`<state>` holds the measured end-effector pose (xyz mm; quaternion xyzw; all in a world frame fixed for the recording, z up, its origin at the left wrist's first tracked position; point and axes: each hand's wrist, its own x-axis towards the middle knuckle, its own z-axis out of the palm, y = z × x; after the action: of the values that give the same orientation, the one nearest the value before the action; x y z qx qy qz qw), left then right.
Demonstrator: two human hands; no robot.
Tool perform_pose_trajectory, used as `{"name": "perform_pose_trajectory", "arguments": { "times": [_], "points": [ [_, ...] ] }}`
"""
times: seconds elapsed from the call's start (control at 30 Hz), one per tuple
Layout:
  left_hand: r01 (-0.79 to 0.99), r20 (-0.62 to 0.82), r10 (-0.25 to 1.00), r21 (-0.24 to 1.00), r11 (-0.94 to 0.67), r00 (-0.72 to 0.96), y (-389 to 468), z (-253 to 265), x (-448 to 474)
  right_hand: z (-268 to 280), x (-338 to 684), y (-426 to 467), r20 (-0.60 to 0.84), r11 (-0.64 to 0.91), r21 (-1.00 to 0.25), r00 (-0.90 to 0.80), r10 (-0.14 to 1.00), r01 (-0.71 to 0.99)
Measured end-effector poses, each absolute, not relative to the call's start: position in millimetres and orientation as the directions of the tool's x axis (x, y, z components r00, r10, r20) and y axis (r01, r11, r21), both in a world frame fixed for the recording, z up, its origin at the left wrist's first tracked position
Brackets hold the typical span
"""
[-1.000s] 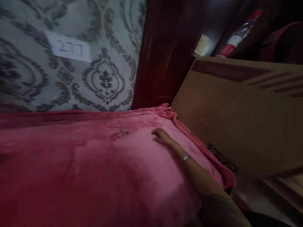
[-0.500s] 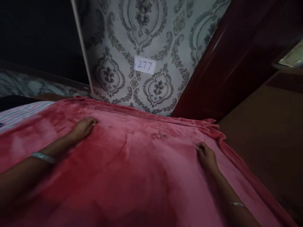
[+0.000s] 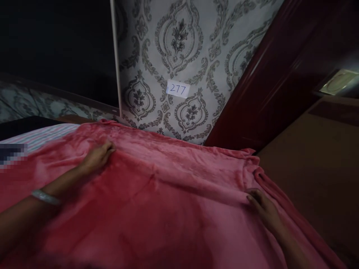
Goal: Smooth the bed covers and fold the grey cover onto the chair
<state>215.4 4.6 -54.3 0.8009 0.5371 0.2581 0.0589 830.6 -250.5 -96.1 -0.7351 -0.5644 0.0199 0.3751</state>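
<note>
A pink-red plush blanket (image 3: 157, 216) spreads across most of the lower view, bunched along its far and right edges. My left hand (image 3: 98, 155), with a silvery bracelet at the wrist, is closed on the blanket at left of centre. At the right, my right hand (image 3: 263, 209) pinches the blanket between thumb and fingers. A raised ridge of cloth stretches between the two hands. The fingertips of the left hand are partly hidden.
Beyond the blanket stands a wall (image 3: 179, 116) with grey patterned paper and a white card (image 3: 178, 89) marked 277. A large dark screen (image 3: 56, 48) is at upper left, above striped cloth (image 3: 53, 134). Dark red trim (image 3: 260, 93) rises on the right.
My right hand has moved right and nearer, pulling the blanket into a ridge. The left hand has shifted slightly nearer. The camera view has tilted a little.
</note>
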Motion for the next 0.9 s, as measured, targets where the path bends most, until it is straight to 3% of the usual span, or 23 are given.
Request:
{"name": "perform_pose_trajectory", "arguments": {
  "times": [0.27, 0.53, 0.63, 0.73, 0.9],
  "points": [
    [0.787, 0.26, 0.826, 0.26, -0.559, 0.501, 9, -66, 179, -114, 823, -259, 0.233, -0.011, -0.42, 0.119, 0.965, 0.907],
    [0.877, 0.268, 0.853, 0.059, -0.477, 0.447, 7, -69, 108, -134, 837, -259, 0.284, 0.021, -0.357, 0.087, 0.955, 0.934],
    [0.889, 0.277, 0.861, 0.047, -0.456, 0.427, 10, -66, 105, -139, 837, -256, 0.323, 0.037, -0.334, 0.078, 0.943, 0.942],
    [0.896, 0.258, 0.876, 0.068, -0.438, 0.409, 19, -64, 108, -137, 832, -257, 0.36, -0.013, -0.321, 0.134, 0.923, 0.947],
    [0.922, 0.228, 0.92, 0.149, -0.357, 0.319, 28, -68, 107, -118, 827, -260, 0.394, -0.239, -0.33, 0.363, 0.844, 0.913]
  ]
}}
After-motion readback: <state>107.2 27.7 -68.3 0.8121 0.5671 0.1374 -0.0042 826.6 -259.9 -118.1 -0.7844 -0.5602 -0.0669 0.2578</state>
